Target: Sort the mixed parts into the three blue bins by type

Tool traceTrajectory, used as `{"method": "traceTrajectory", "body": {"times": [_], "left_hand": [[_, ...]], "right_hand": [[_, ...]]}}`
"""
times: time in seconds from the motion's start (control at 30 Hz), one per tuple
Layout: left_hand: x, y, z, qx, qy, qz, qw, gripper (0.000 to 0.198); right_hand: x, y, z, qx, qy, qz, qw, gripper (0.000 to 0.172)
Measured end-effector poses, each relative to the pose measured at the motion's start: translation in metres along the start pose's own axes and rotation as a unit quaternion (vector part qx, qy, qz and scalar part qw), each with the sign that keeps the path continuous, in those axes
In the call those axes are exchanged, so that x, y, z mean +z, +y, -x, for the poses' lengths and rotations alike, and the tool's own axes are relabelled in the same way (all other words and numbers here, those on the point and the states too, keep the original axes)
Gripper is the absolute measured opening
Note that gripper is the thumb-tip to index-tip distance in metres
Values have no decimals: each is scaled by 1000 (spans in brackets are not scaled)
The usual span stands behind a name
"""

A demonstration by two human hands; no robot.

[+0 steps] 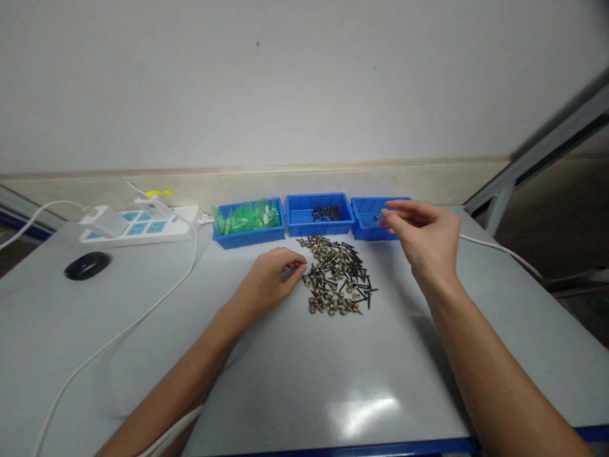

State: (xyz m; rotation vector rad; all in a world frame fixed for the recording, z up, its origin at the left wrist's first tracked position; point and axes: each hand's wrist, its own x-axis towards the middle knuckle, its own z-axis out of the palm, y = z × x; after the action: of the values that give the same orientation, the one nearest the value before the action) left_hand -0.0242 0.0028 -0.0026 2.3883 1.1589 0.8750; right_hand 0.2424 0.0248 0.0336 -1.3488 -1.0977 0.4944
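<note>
A mixed pile of small screws (335, 276), some brassy with wide heads and some black, lies on the table. At its left edge rests my left hand (271, 276), thumb and forefinger pinched together; whatever is between them is too small to make out. My right hand (425, 235) is raised over the right blue bin (373, 233), its fingertips closed together above the bin's inside. I cannot make out what that pinch holds. A few tiny pieces show in this bin. Black screws (327, 214) lie in the middle blue bin (299, 225).
The left blue bin (250, 238) holds green plastic packets (245, 217). A white power strip (143, 235) with plugged-in adapters stands at the back left, near a black mouse (88, 265). A white cable (137, 320) crosses the table's left side. Behind the bins rises a wall (304, 95).
</note>
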Motion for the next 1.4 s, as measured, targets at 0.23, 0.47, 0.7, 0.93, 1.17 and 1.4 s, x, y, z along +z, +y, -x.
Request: {"method": "traceTrajectory", "body": {"times": [0.23,0.47,0.7,0.93,1.17,1.4], "left_hand": [[3,-9,-4,63,-59,-11,996,17],[-9,-5,-16,97,-116,-28,988,13],[-19,-1,-35,144,-212,-70,964,15],[-22,-1,-39,158,-219,-116,956,20],[-29,-2,-37,144,-232,-145,951,15],[-20,-5,-36,144,-236,-176,945,18]], "right_hand": [[5,-3,-1,12,-72,-21,997,19],[27,-13,3,32,-212,-57,975,22],[40,1,8,49,-264,-68,961,26],[35,6,23,59,-259,-103,959,25],[27,12,30,58,-268,-101,956,23],[30,16,33,50,-278,-98,954,24]]}}
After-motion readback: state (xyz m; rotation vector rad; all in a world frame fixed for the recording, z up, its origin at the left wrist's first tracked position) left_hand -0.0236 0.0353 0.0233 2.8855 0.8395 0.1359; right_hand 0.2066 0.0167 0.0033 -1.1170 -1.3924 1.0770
